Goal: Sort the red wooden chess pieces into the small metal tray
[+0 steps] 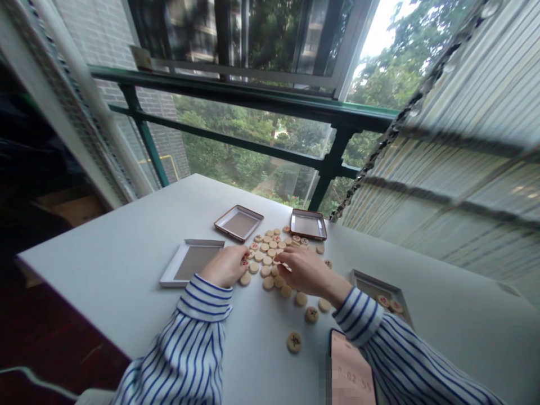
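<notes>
A white desk [126,236] stands in a corner by a window, its far side near a green railing [236,93]. Leafy trees [228,140] show through the glass, with a brick wall [95,39] to the left and a pale ribbed screen [476,169] along the right. A white cord [37,378] crosses the dark floor at lower left.

In the middle of the desk lies a loose cluster of round wooden pieces [267,261], thick, pale tan discs. Most show a plain face; some carry red characters, others black ones (the nearest piece [294,342], apart from the rest, bears a bold black one). Around them sit four shallow trays: a left tray [198,261], a far tray [239,222], a far right tray [309,225] and a near right tray [371,288], which holds pieces with red marks [388,304]. A phone [352,365] with digits on a pink screen lies beside the right forearm.

The left hand [225,265] is at the cluster's left edge, fingers bunched at a red-marked piece; I cannot tell whether they pinch it. The right hand [306,270] is over the cluster, fingers bent downward; whether they grip a piece is hidden.
</notes>
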